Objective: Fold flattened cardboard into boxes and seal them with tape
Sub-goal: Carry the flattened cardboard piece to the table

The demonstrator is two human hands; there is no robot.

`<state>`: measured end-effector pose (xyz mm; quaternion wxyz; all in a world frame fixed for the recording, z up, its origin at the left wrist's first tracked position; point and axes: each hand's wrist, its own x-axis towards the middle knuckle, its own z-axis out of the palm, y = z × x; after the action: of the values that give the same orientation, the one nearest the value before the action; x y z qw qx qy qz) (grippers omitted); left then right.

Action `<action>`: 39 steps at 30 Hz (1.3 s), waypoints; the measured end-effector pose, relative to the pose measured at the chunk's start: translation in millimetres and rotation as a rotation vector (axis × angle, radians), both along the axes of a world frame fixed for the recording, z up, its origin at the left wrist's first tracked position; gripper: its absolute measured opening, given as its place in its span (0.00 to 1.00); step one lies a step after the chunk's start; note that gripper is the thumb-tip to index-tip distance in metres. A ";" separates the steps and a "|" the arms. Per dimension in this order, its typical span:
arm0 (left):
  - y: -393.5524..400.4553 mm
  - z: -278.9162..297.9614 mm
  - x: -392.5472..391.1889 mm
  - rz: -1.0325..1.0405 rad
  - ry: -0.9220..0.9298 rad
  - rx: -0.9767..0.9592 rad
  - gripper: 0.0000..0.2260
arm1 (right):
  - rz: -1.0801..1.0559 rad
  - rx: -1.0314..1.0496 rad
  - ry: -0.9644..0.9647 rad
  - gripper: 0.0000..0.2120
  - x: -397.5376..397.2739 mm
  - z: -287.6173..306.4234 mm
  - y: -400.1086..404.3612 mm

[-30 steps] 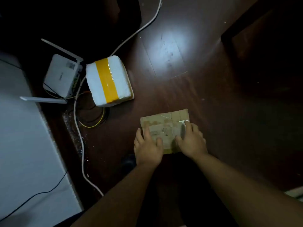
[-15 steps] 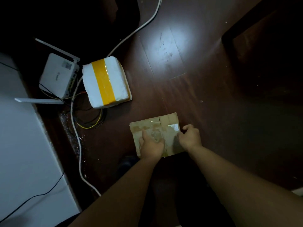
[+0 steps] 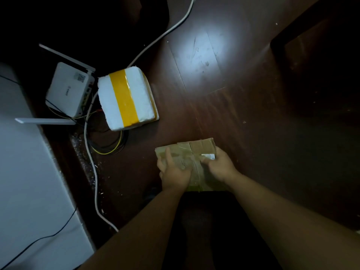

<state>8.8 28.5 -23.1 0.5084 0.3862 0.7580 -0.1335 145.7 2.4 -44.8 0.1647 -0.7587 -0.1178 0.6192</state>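
Both hands, left hand [image 3: 175, 173] and right hand [image 3: 220, 166], hold cardboard box [image 3: 202, 146] (flaps closed).

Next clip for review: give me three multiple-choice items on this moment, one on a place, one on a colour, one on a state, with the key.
1. The router lies where, as seen from the foam block?
A. on its left
B. on its right
C. on top of it

2. What colour is the tape band on the foam block?
A. red
B. yellow
C. black

3. The cardboard box is
A. untouched
B. held by one hand
C. under both hands

Key: 1 A, the router sits on the block's left in view. 2 B, a yellow band crosses the white foam. 3 C, the left hand and right hand both rest on it.
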 end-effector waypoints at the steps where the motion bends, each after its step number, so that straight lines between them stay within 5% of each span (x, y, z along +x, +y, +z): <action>1: -1.7 12.0 0.4 -0.025 0.021 0.032 0.41 | -0.016 0.029 0.000 0.09 0.7 12.9 -2.3; 8: 2.3 127.7 -1.6 -0.444 0.065 0.375 0.46 | -0.071 0.150 -0.044 0.13 19.4 139.6 -11.6; 16: 24.4 258.1 -29.4 -0.061 -0.145 0.274 0.49 | -0.124 0.208 0.022 0.14 43.7 297.4 -0.8; 24: 33.1 430.1 -14.4 -0.060 -0.323 0.357 0.18 | -0.153 0.266 -0.054 0.12 51.3 453.1 -13.8; 31: 29.4 568.8 -24.3 -0.171 -0.351 0.473 0.22 | 0.100 0.311 -0.133 0.16 50.0 586.3 -42.7; 36: 29.8 637.7 -35.9 -0.163 -0.398 0.513 0.37 | -0.043 0.392 -0.336 0.29 36.7 653.4 -47.2; 39: 28.4 669.0 -37.5 -0.149 -0.392 0.603 0.34 | -0.102 0.443 -0.475 0.27 20.8 684.2 -39.8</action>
<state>-28.7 56.9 646.0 0.4964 0.5908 0.6213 0.1358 166.4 -37.4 639.4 0.3247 -0.8325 -0.2466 0.3751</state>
